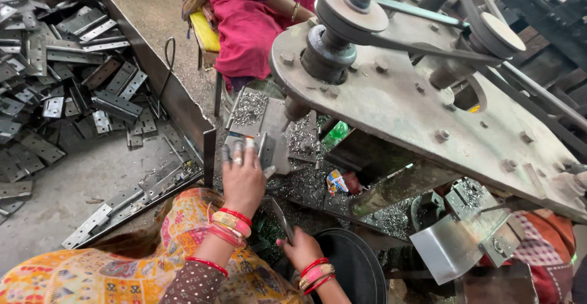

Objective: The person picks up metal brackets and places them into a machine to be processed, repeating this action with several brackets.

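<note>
Left hand pressed flat on hinge plate under drill spindle, right hand closed around lever below it; undrilled-looking hinges piled left, shavings around.
</note>
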